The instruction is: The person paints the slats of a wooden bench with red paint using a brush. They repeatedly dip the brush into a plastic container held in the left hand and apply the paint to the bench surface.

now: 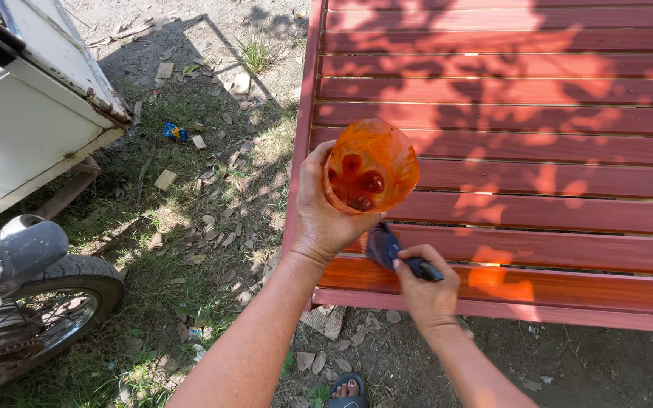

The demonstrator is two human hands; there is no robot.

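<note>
Left hand: left hand point(325, 211) wrapped around the side of a cut-off plastic container point(370, 166), fingers clamped on it, held up over the near left part of the slatted platform.
Container: translucent, stained orange, mouth tilted toward the camera; dark red blobs show inside at the bottom.
Right hand: right hand point(426, 291) closed on the dark handle of a paintbrush point(391, 253); bristle end points up and left, just under the container and close to the left palm.
Platform: red-brown wooden slat platform point(538, 136) fills the right and far side; the near slat beside the brush looks wetter and more orange than the others. Leaf shadows lie across it.
Ground: dirt, dry leaves and patchy grass on the left.
Left edge: a motorcycle wheel point(35, 313) with a white sidecar body point(24, 113) above it.
Near edge: a sandalled foot point(347, 391) at the bottom.
</note>
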